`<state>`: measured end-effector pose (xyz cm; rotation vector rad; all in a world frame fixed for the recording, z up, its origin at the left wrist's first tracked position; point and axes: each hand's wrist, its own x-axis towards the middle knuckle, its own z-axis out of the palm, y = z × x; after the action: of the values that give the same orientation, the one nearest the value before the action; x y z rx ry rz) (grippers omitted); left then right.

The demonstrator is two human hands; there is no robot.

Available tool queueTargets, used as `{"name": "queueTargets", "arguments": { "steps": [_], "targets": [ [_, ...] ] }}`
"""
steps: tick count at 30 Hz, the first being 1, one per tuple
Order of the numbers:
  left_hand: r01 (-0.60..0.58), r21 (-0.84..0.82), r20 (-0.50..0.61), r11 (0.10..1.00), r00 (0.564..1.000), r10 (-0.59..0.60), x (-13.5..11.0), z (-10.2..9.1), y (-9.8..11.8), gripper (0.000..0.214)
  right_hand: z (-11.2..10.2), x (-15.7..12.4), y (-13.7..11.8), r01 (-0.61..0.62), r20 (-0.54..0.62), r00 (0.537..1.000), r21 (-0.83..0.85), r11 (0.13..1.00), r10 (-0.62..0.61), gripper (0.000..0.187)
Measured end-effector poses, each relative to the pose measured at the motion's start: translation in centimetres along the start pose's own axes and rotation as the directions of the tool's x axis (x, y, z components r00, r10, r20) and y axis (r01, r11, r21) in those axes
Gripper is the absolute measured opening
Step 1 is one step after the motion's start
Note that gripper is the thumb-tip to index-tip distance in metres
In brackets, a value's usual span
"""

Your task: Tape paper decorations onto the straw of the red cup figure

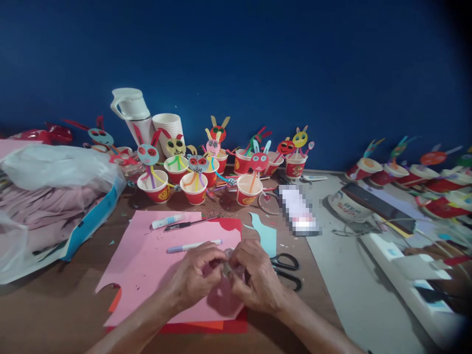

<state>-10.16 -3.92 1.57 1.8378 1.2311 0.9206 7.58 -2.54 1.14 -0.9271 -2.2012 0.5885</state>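
My left hand [201, 273] and my right hand [256, 275] meet over a pink sheet of paper [147, 275]. Between their pinched fingertips is a small clear plastic piece [227, 268]; its exact kind is hard to make out. Just beyond my fingers lies a pale purple marker [193, 246]. A glue stick [167, 221] and a black pen [186, 223] rest farther up the pink sheet. Black-handled scissors [287, 265] lie right of my right hand, their blades partly hidden by it. A light blue paper scrap [266, 236] is beside them.
Red paper cups [194, 194] with paper animal heads on coloured stems stand along the back. Behind them are stacked cups [168, 125] and a white jug [129, 105]. A plastic-wrapped bundle [62, 196] fills the left. A phone [299, 209] and power strip [401, 290] lie right.
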Motion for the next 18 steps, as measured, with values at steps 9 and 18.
{"name": "queueTargets", "arguments": {
  "steps": [9,18],
  "targets": [
    [0.242,-0.165,0.087,0.956,0.969,-0.231,0.01,-0.56,0.87,0.023,0.19,0.0,-0.18,-0.034,0.052,0.998,0.091,0.995,0.029,0.01],
    [0.388,-0.22,0.219,0.895,0.914,-0.342,-0.3,-0.57,0.21,0.02,-0.23,-0.15,0.2,-0.074,0.161,0.986,0.212,0.974,0.04,0.011]
  ]
}}
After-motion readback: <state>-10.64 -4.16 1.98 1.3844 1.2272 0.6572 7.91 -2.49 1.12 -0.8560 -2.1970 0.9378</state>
